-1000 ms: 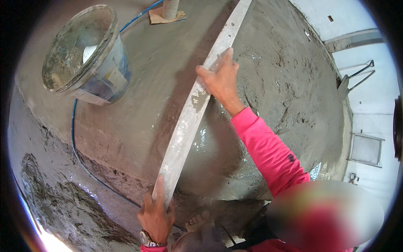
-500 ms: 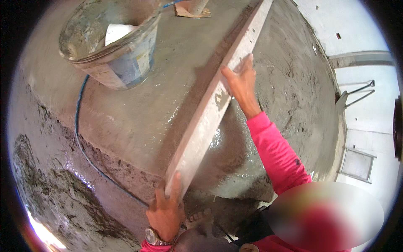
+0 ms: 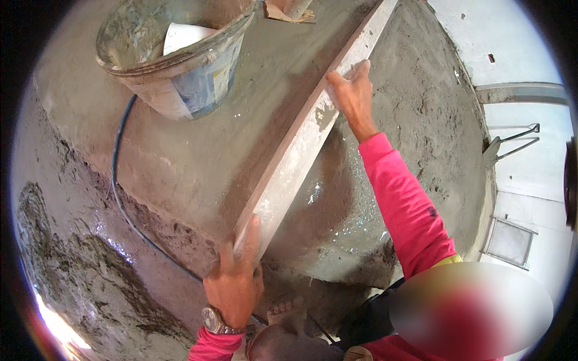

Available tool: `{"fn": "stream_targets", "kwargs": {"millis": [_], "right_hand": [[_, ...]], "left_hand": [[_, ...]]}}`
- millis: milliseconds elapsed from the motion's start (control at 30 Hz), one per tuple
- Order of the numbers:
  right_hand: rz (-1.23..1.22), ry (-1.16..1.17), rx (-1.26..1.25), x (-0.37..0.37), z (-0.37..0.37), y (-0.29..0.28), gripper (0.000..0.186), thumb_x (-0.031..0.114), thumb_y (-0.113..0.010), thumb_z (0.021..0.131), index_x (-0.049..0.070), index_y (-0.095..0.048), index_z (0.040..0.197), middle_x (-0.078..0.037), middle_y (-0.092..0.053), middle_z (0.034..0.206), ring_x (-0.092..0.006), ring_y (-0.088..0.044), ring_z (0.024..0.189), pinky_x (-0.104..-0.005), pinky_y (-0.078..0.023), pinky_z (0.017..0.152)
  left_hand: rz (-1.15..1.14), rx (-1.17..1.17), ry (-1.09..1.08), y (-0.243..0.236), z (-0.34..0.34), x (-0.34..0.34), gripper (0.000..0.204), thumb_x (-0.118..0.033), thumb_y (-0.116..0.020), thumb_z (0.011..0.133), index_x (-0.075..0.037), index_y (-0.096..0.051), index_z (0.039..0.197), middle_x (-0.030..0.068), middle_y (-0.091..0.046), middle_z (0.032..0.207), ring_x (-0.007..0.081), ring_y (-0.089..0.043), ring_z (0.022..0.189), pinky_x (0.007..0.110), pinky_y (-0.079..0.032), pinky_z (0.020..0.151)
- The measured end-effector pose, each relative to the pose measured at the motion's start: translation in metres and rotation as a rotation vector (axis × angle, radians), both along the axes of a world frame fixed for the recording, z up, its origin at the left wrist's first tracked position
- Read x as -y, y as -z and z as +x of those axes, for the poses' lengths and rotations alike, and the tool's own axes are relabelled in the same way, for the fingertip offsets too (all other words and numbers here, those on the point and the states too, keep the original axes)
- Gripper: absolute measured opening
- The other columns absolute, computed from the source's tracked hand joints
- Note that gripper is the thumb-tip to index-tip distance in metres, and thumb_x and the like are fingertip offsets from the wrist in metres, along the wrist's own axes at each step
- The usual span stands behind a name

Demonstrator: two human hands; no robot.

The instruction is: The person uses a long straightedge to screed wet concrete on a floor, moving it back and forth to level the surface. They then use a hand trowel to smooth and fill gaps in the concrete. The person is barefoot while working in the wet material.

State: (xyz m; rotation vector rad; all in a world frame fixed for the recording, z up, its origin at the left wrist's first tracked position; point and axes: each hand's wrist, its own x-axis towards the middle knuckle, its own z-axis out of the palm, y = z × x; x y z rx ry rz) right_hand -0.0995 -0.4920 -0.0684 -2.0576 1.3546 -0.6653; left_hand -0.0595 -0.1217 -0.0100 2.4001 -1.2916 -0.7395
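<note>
A long, pale, straight bar (image 3: 292,165), like a screed board smeared with mortar, slants across the wet grey mortar floor (image 3: 180,162). My left hand (image 3: 233,283), with a watch (image 3: 214,320) on its wrist, grips the near end, fingers laid along the top. Farther up the bar, my right hand (image 3: 356,99) is closed over it, thumb on the left side and fingers across the upper face. What lies under the bar is hidden.
A mortar-stained bucket (image 3: 198,90) with a white container (image 3: 186,37) inside stands at far left. A dark hose (image 3: 115,162) runs below it. Rough mortar (image 3: 72,271) lies at lower left. Along the right wall (image 3: 518,144) leans a long-handled tool (image 3: 492,150). A bare foot (image 3: 286,310) shows below.
The bar has slid slightly farther away over the mortar, both hands still gripping it. The view has shifted a little, so the bucket appears farther right and higher.
</note>
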Motion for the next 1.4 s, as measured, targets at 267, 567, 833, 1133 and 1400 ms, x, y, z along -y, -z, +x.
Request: {"fn": "stream_targets", "kwargs": {"millis": [267,567,833,1133,1400], "right_hand": [[0.055,0.005,0.011,0.007,0.015,-0.005,0.102,0.035,-0.07,0.067,-0.02,-0.019,0.137,-0.038,-0.044,0.125,-0.0456,-0.04,0.12,-0.0434,-0.033,0.103],[0.054,-0.021,0.005,0.022,0.028,-0.003,0.106,0.035,-0.07,0.068,-0.02,-0.014,0.139,-0.039,-0.044,0.124,-0.0452,-0.042,0.119,-0.0413,-0.031,0.105],[0.057,-0.052,0.052,0.02,0.028,-0.004,0.106,0.036,-0.071,0.067,-0.019,-0.015,0.138,-0.041,-0.042,0.121,-0.0432,-0.039,0.119,-0.0429,-0.031,0.104],[0.083,-0.006,-0.044,0.023,0.038,-0.008,0.108,0.038,-0.07,0.067,-0.022,-0.013,0.137,-0.039,-0.039,0.133,-0.0492,-0.039,0.123,-0.043,-0.026,0.109],[0.053,-0.016,-0.014,0.021,0.041,-0.005,0.107,0.036,-0.07,0.067,-0.022,-0.014,0.137,-0.039,-0.045,0.126,-0.0483,-0.041,0.12,-0.0446,-0.029,0.106]], "left_hand": [[0.026,0.008,-0.002,0.0,0.005,0.007,0.082,-0.007,-0.068,0.068,-0.027,-0.04,0.143,0.0172,-0.056,0.116,0.0323,-0.067,0.079,0.039,-0.057,0.062],[0.008,0.028,0.001,0.003,0.012,0.013,0.084,-0.008,-0.07,0.067,-0.025,-0.039,0.144,0.017,-0.054,0.116,0.0314,-0.066,0.079,0.038,-0.057,0.062],[-0.021,0.061,-0.005,0.005,0.01,0.011,0.088,-0.007,-0.072,0.064,-0.026,-0.039,0.144,0.015,-0.054,0.109,0.0304,-0.066,0.073,0.038,-0.056,0.059],[-0.045,0.133,0.004,0.006,0.013,0.013,0.086,-0.007,-0.069,0.067,-0.027,-0.036,0.145,0.0115,-0.052,0.094,0.0269,-0.062,0.065,0.037,-0.054,0.052],[-0.043,0.087,-0.003,0.007,0.016,0.013,0.084,-0.009,-0.068,0.068,-0.026,-0.037,0.144,0.0133,-0.054,0.098,0.0274,-0.063,0.066,0.038,-0.054,0.052]]}}
